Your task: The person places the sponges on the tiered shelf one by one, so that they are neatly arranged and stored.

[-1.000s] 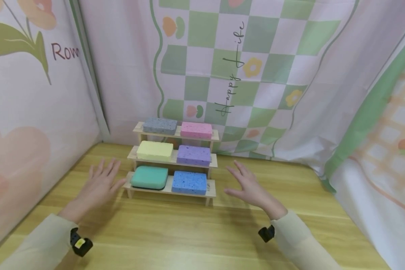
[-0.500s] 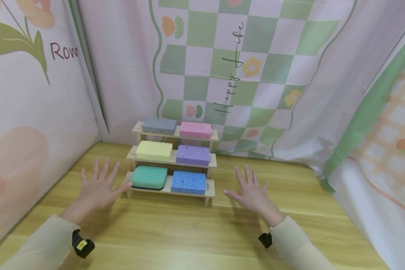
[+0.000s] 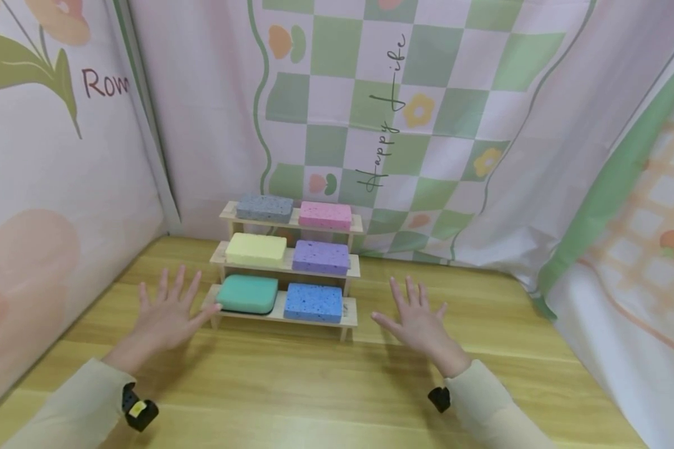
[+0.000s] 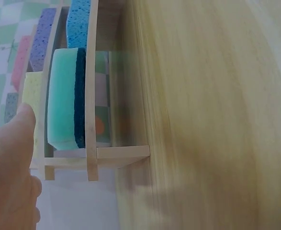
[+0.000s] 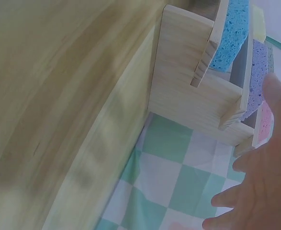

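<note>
A wooden three-tier stand [image 3: 352, 315] carries several sponges, two on each tier. On its top tier lie a grey sponge [image 3: 264, 208] and a pink one [image 3: 325, 215]; the middle tier bears a yellow sponge [image 3: 256, 250] and a purple sponge [image 3: 321, 257]. At the bottom are a teal sponge [image 3: 248, 294], dark-backed in the left wrist view, and a speckled blue sponge [image 3: 313, 303]. My left hand [image 3: 165, 321], fingers spread, is left of the stand, its thumb overlapping the bottom tier's left end. To the right, my right hand [image 3: 418, 321] also spreads its fingers, apart from the stand. Neither hand holds anything.
The stand rests on a wood-grain table [image 3: 309, 386]. Behind it hangs a green-and-white checked curtain [image 3: 337, 146], with printed fabric [image 3: 28, 162] along the left side and more fabric [image 3: 640, 274] on the right. A black wrist device [image 3: 139, 408] sits by the left cuff.
Both hands have spread their fingers wider. The left thumb has moved right to the stand's end, and the right fingers have swung upright. Sponges and stand stay in place.
</note>
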`<state>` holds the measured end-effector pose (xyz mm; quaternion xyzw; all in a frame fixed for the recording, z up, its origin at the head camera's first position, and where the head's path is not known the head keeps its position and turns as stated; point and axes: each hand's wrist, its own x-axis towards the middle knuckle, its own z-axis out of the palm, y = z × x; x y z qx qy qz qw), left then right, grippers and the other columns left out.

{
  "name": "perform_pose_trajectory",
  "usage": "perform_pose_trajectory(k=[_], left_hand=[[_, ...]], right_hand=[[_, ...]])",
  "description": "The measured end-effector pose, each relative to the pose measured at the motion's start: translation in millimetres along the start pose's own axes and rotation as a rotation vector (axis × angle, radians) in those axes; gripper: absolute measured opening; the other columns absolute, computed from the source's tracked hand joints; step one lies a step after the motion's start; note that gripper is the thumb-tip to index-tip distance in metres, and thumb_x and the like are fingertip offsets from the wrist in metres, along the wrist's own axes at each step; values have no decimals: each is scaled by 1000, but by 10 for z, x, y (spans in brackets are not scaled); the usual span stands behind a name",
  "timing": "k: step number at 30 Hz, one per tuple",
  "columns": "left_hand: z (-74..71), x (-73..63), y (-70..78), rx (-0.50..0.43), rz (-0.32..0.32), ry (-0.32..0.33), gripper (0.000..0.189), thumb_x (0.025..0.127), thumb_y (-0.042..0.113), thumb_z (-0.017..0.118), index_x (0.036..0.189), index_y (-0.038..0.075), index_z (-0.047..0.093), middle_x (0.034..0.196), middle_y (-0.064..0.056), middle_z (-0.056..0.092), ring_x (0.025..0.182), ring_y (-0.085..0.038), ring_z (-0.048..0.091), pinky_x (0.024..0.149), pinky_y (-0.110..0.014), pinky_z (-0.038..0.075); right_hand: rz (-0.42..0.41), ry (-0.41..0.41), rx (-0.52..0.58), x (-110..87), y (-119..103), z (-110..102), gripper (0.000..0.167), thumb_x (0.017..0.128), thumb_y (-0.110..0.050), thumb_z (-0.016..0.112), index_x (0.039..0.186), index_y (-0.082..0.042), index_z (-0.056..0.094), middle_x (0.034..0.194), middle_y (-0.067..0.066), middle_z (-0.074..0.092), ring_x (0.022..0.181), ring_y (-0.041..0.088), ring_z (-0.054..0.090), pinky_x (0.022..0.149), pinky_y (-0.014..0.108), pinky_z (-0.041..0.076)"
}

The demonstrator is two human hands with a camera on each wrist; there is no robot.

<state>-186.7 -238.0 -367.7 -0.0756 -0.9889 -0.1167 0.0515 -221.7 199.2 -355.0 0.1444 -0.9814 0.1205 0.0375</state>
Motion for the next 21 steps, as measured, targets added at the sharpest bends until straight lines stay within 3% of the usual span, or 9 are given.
perform_pose_trajectory(k=[21], left_hand=[[-23, 6, -4, -12, -4, 12, 87, 91, 64, 27, 146, 4, -2, 146, -24, -18, 126, -37, -31, 88, -57, -31]], right_hand=[[-44, 26, 8, 6, -49, 9, 88, 86, -67, 38, 148, -11, 14, 149, 24, 4, 133, 46, -1, 91, 74, -9]])
